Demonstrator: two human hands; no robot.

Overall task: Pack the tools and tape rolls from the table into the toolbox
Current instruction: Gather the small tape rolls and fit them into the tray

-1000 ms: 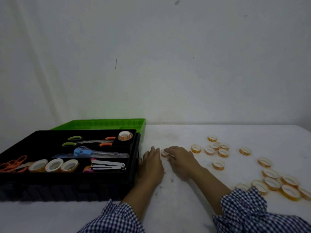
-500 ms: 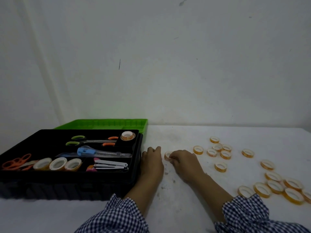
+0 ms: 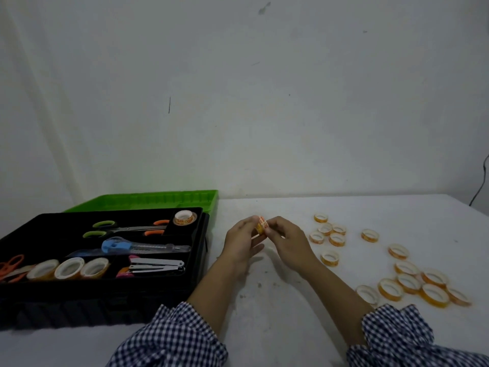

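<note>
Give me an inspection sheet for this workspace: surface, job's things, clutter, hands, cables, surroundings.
Surface: white table, scuffed and speckled at the middle.
Job's things: open toolbox holds scissors, knife, stapler, tape; loose rolls lie on the table's right; held roll is raised.
Clutter: nothing seen.
Hands: left hand and right hand both pinch the held roll.
Cables: one dark cable at the far right edge.
Surroundings: plain wall; green lid behind the toolbox.

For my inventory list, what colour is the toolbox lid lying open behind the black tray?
The lid is bright green, seen best in the head view.
</note>
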